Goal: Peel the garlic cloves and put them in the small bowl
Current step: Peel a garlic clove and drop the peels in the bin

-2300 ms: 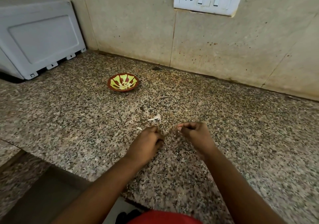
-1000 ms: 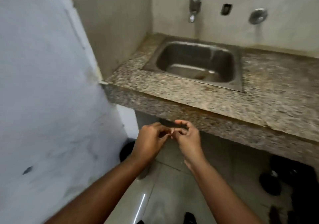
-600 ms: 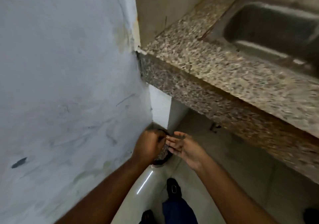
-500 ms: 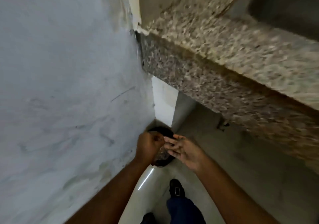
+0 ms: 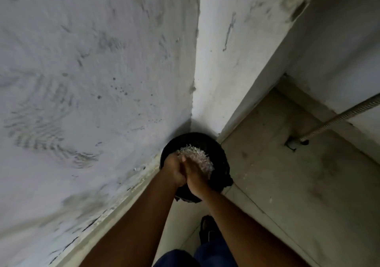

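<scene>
Black, round plastic waste bin [image 5: 220, 161] standing on the floor in the far corner where two whitewashed walls [image 5: 92, 81] meet, holding a heap of pale, papery scraps [image 5: 197, 157]. Left hand [image 5: 174, 170] and right hand [image 5: 194, 174] are pressed side by side directly over the bin's mouth; whether the fingers are curled on anything cannot be told, since each hand hides the other's palm. Neither garlic cloves nor the small bowl appear here. By judgement, garlic skin is featherlight, brittle and clingy, so it is best rubbed off the fingertips rather than dropped; a peeled clove is firm but slick, best pinched at its ends. Corrugated metal hose [image 5: 339, 116] runs at far right; a dark shoe [image 5: 207, 229] stands near.
</scene>
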